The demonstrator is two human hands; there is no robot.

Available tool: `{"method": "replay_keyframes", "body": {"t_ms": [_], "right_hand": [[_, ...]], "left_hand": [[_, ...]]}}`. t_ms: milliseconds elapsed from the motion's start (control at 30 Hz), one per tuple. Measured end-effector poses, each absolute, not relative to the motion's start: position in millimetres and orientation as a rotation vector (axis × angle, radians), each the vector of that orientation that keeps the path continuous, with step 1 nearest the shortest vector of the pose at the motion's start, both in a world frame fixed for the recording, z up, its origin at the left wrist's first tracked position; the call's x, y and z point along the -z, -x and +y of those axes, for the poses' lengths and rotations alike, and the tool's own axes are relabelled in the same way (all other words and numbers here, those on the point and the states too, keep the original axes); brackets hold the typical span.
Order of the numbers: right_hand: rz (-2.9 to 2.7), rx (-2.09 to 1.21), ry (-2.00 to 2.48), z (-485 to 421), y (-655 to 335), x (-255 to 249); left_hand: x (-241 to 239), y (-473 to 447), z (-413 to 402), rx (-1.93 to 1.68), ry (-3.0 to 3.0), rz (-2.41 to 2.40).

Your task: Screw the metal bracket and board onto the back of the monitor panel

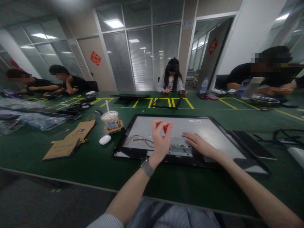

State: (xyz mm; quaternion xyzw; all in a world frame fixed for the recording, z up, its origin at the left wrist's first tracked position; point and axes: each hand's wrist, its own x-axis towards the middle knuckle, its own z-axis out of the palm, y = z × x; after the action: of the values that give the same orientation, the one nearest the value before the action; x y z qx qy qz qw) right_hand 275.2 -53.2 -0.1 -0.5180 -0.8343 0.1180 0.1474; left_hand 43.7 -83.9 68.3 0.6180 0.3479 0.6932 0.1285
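A black-framed monitor panel (206, 128) lies face down on the green table, its grey metal back up, with thin coloured wires (139, 139) at its left and a connector strip along the near edge. My left hand (161, 139) is raised over the panel's middle, fingers pinched round a small red-handled tool (165, 128). A watch sits on that wrist. My right hand (201, 145) lies flat on the panel beside the connector strip, fingers stretched out and holding nothing.
A lidded drink cup with a straw (110, 119), a white mouse (104, 139) and brown paper bags (71, 139) lie left of the panel. A dark phone-like slab (253, 144) lies to the right. Other people sit round the table (71, 171) with more panels and plastic wrap.
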Motion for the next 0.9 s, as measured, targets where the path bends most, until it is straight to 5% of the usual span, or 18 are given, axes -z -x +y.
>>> {"method": "replay_keyframes", "body": {"t_ms": [900], "right_hand": [[-2.4,-0.344,1.498,-54.3,-274.7,-1.0]], "left_hand": [[-67.3,-43.6,-80.0,-2.071,-1.783,0.993]]}}
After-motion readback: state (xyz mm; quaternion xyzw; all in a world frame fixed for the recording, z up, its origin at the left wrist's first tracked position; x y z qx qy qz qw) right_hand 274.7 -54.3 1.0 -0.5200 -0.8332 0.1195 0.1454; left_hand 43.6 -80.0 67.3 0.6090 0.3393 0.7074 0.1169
